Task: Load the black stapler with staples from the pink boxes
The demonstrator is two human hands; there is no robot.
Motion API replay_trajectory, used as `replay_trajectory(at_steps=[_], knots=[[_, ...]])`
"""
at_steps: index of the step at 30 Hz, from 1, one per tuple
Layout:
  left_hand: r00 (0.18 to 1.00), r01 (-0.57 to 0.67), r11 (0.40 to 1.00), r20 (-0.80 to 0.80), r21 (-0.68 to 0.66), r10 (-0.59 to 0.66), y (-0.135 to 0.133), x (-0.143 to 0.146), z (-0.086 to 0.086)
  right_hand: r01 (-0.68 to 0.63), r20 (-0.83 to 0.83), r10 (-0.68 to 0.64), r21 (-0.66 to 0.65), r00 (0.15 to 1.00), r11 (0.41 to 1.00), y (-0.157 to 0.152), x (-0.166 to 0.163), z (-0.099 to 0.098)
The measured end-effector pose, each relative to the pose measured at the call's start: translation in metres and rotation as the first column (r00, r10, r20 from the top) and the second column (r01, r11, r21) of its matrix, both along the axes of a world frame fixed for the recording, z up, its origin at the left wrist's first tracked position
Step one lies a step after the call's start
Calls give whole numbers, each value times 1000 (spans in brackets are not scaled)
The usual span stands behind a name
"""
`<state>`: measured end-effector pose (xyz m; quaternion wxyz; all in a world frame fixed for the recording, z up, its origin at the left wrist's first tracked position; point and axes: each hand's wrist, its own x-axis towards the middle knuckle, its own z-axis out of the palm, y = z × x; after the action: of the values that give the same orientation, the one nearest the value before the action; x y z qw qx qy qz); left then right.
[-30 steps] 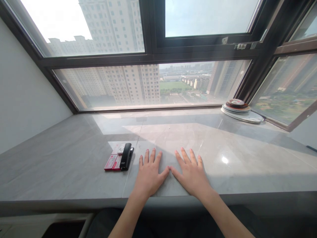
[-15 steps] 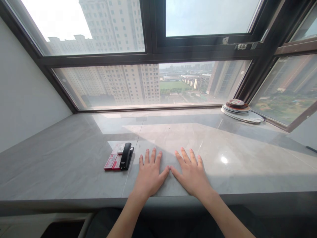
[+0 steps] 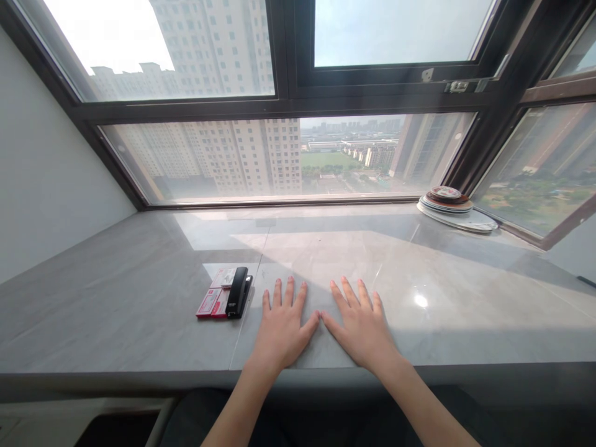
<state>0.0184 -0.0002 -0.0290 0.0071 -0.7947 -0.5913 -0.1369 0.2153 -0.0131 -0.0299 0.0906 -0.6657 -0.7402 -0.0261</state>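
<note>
My left hand (image 3: 280, 329) lies flat, palm down, on the grey stone sill (image 3: 116, 298), fingers spread and holding nothing. My right hand (image 3: 361, 326) lies flat beside it in the same way, the two thumbs almost touching. A black stapler (image 3: 238, 292) rests just left of my left hand, a short gap away. Under and beside the stapler lie red and white staple boxes (image 3: 212, 303).
A stack of round plates or discs (image 3: 454, 208) sits at the back right by the window frame. A wide window (image 3: 279, 155) runs along the back of the sill, and a white wall (image 3: 41, 174) closes the left side. The sill's front edge runs under my wrists.
</note>
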Motion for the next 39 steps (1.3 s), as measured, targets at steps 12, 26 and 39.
replay_trajectory(at_steps=[12, 26, 39], knots=[[1000, -1, 1000, 3, 0, 1, 0, 0, 0, 3, -3, -3, 10, 1000, 1000, 1, 0, -1], [999, 40, 998, 14, -38, -40, -30, -2, 8, 47, -275, -88, -153, 958, 987, 26, -32, 25], [883, 319, 947, 351, 39, -312, -39, -18, 18, -428, -470, 288, -224, 834, 875, 121, -185, 65]])
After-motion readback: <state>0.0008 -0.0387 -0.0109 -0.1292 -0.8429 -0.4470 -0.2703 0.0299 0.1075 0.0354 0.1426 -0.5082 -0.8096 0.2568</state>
